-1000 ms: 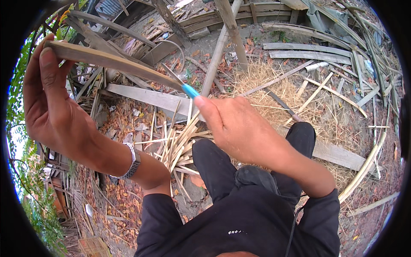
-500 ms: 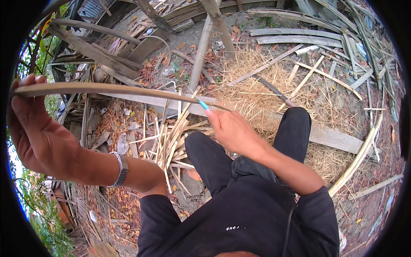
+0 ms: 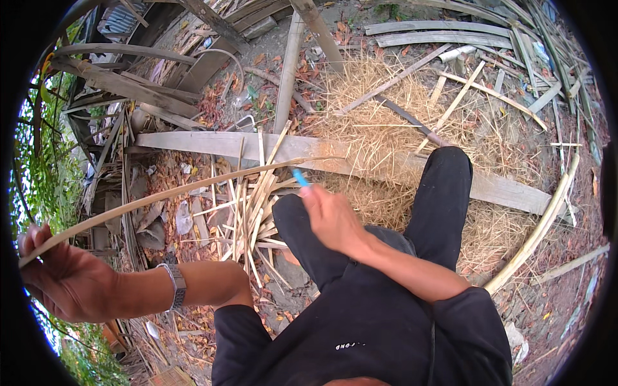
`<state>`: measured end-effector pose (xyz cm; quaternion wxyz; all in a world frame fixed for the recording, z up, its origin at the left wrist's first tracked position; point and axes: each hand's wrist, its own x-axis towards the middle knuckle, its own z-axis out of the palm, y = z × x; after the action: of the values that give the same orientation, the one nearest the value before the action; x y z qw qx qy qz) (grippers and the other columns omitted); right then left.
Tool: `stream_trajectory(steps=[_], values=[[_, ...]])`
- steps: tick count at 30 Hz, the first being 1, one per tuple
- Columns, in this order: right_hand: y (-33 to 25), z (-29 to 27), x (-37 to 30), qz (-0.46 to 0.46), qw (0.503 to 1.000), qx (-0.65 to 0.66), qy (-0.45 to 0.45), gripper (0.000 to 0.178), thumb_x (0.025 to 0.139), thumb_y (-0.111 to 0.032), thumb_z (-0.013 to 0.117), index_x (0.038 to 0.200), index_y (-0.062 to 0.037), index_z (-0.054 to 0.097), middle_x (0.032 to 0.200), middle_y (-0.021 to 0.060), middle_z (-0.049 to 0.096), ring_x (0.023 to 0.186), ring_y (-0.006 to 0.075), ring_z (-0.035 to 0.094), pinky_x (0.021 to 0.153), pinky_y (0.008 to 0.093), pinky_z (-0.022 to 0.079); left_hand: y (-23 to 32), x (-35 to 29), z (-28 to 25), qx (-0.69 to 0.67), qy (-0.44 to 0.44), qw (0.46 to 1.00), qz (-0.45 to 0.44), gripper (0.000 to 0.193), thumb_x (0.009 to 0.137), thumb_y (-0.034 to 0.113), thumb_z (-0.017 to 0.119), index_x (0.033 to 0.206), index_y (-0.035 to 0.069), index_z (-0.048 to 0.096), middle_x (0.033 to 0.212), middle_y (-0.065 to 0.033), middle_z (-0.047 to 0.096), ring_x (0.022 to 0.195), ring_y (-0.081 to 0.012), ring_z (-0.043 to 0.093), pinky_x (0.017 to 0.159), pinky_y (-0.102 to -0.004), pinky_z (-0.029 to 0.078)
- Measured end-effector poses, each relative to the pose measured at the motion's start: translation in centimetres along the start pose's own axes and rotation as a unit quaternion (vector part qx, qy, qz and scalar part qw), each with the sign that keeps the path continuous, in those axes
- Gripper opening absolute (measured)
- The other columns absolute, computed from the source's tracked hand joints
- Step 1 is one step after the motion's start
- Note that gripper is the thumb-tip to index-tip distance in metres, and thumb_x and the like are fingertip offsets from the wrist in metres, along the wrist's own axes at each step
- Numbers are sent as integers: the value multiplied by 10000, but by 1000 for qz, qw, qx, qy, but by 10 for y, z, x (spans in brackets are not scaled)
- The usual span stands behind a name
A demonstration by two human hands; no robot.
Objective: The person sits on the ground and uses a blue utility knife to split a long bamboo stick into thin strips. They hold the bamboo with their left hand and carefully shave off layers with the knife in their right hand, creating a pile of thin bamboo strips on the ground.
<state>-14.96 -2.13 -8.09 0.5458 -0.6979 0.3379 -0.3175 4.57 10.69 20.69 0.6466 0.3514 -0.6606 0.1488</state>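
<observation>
My left hand (image 3: 67,276) is closed on one end of a long, thin bamboo strip (image 3: 148,198), which arches up and across to the right. My right hand (image 3: 335,217) grips a slim blue-handled tool (image 3: 300,177) just below the strip's far end; its working end is too small to make out. A loose pile of pale split sticks (image 3: 261,204) lies left of my knees, under the strip. Past my right knee, a dark-bladed machete (image 3: 409,121) rests on straw-like shavings (image 3: 370,132).
A long grey plank (image 3: 199,143) crosses the ground ahead of my knees, partly under the shavings. A split bamboo pole (image 3: 541,231) lies at the right. Weathered boards (image 3: 444,38) and upright posts (image 3: 290,74) stand or lie at the back, with timber stacked at the left.
My left hand has dropped lower with its end of the strip, which now slopes upward to the right. My right hand has shifted slightly down and left with the blue-handled tool.
</observation>
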Motion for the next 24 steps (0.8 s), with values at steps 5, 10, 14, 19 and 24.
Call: stream_trajectory(steps=[5, 10, 14, 19, 24], values=[[60, -7, 1, 92, 994, -59, 26, 425, 963, -329, 361, 786, 23, 520, 590, 232, 525, 558, 383, 530, 553, 453, 394, 6, -7, -8, 40, 13, 999, 7, 236, 940, 106, 423, 979, -82, 561, 941, -207, 595, 840, -265, 614, 789, -336, 515], [59, -1, 7, 69, 996, 13, 54, 415, 963, -362, 349, 829, -5, 511, 574, 236, 527, 577, 437, 525, 542, 492, 375, -14, -21, -2, 236, 186, 953, 39, 273, 941, 147, 458, 1005, -105, 541, 945, -211, 600, 822, -292, 629, 743, -336, 554], [67, 13, 15, 58, 996, 61, 30, 430, 969, -345, 349, 790, 18, 493, 574, 193, 479, 532, 347, 501, 542, 406, 381, -2, -33, -16, 293, 186, 937, 29, 284, 934, 150, 485, 1045, -108, 527, 968, -213, 599, 821, -290, 630, 716, -304, 560], [61, 22, 20, 46, 999, 18, -23, 428, 967, -338, 350, 803, 14, 531, 586, 224, 527, 563, 394, 531, 566, 449, 404, 11, -36, -27, 457, 108, 882, 33, 304, 945, 166, 462, 1051, -113, 524, 973, -198, 597, 883, -254, 602, 814, -321, 524], [83, 27, 32, -4, 995, -103, -7, 368, 951, -291, 395, 801, 4, 556, 538, 235, 525, 512, 424, 535, 512, 481, 422, 17, -35, -32, 269, 124, 955, -4, 301, 953, 152, 437, 1026, -121, 539, 1002, -201, 601, 916, -254, 601, 842, -328, 510]])
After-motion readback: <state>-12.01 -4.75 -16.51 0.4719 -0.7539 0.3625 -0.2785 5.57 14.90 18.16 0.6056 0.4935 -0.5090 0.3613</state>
